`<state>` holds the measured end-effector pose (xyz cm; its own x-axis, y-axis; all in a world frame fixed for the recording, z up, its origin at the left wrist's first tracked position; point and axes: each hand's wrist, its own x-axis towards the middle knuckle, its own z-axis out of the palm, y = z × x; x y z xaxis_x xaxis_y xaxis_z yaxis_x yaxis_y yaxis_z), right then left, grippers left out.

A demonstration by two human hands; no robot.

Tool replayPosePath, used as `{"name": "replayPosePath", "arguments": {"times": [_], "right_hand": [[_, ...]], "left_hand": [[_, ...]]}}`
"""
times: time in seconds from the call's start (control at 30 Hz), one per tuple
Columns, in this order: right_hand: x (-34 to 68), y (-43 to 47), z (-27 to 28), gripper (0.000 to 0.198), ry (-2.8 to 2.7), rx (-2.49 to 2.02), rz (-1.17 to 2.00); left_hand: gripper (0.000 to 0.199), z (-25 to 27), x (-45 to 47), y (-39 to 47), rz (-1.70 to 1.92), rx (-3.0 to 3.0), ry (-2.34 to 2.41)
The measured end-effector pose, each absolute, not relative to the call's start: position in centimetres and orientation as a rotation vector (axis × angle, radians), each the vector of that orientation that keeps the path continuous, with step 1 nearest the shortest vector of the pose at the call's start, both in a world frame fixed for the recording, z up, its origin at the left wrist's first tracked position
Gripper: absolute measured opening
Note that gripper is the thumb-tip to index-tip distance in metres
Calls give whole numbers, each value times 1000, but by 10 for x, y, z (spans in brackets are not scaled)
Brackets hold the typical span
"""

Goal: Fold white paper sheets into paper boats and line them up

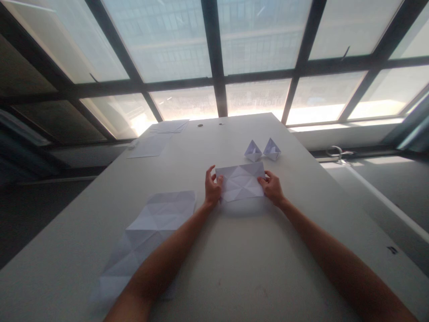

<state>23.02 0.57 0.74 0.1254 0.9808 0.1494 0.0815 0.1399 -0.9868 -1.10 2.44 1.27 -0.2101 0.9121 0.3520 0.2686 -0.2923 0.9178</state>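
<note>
We held the sheet (241, 181) between both hands, the left hand (213, 187) pinching one side edge and the right hand (271, 185) the other, thumbs on its creased face. Its longer axis seemed to run straight from grip to grip, neither hand nearer. It lay directly between our grips, apparently lifted off the table (248, 264). Two folded shapes (253, 152) stood just beyond it, toward the right grip; creased paper (161, 212) lay left of the left grip.

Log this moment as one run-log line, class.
left hand: holds creased sheet | right hand: holds its opposite edge | beyond: two folded paper shapes
</note>
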Motion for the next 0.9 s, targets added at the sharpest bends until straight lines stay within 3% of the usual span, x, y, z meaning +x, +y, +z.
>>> {"name": "replayPosePath", "arguments": {"times": [0.1,0.2,0.37,0.5,0.6,0.7,0.8,0.9], "right_hand": [[235,10,0,41,-1242,-1321,863],[240,14,-7,40,-1306,-1433,717],[240,14,-8,39,-1469,-1490,565],[236,10,-3,34,-1579,-1519,525],[231,6,0,30,-1653,-1514,572],[225,0,3,34,-1728,-1528,575],[220,-8,9,51,-1796,-1668,299],[213,-16,17,62,-1887,-1718,-65]], "left_hand": [[62,9,-13,27,1552,1576,1432],[62,8,-14,27,1452,1727,1531],[34,15,-14,17,1209,2030,1811],[18,23,-8,8,1092,2305,1708],[25,23,-2,4,865,2513,1500],[45,16,1,2,529,2661,1368],[64,11,1,2,269,2713,1334],[70,10,1,0,166,2739,1310]]}}
